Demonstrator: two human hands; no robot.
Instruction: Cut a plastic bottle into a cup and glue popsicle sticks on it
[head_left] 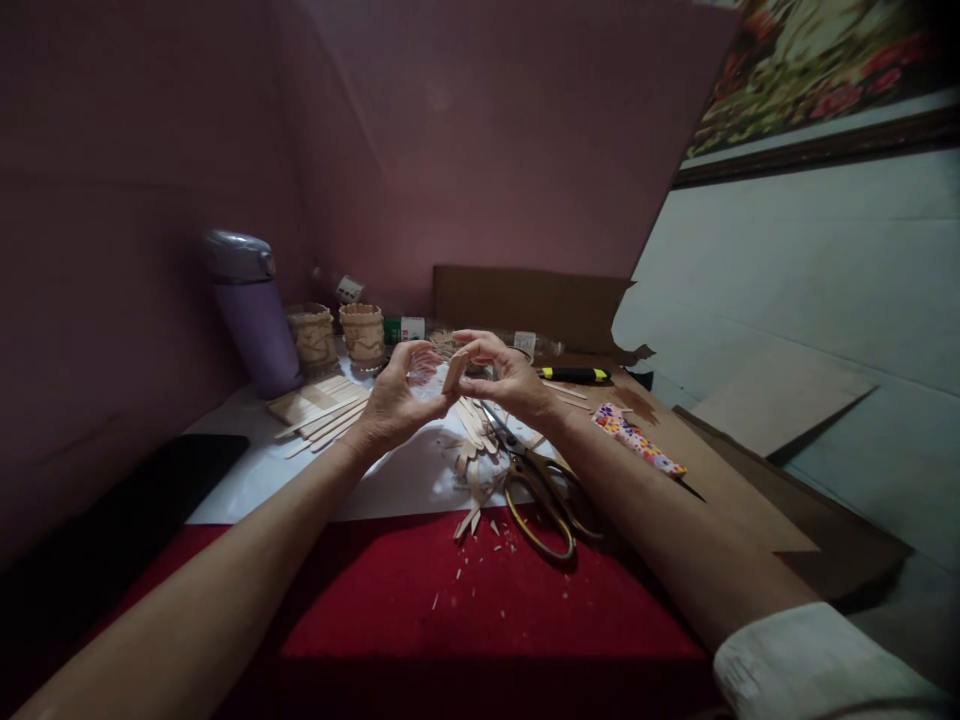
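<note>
My left hand [401,402] and my right hand [510,385] meet above the white paper, fingers curled. Between their fingertips is a short flat piece of craft stick [454,373], held upright and tilted. Something clear and shiny shows behind it, close to my left fingers; I cannot make out its shape. Below my right hand lie large scissors [541,490] with gold-coloured handles, blades pointing away. Cut craft sticks [474,435] are scattered beside the blades, and small wood chips dot the red cloth. Whole craft sticks [326,412] lie left of my left hand.
A purple tumbler [255,315] stands at the back left, beside two stick-covered cups [363,335]. Clear plastic bottles [411,330] lie behind. On the right are a yellow-black cutter [576,375], a flower-patterned object [637,440] and cardboard [739,515]. A dark flat object [150,490] lies left.
</note>
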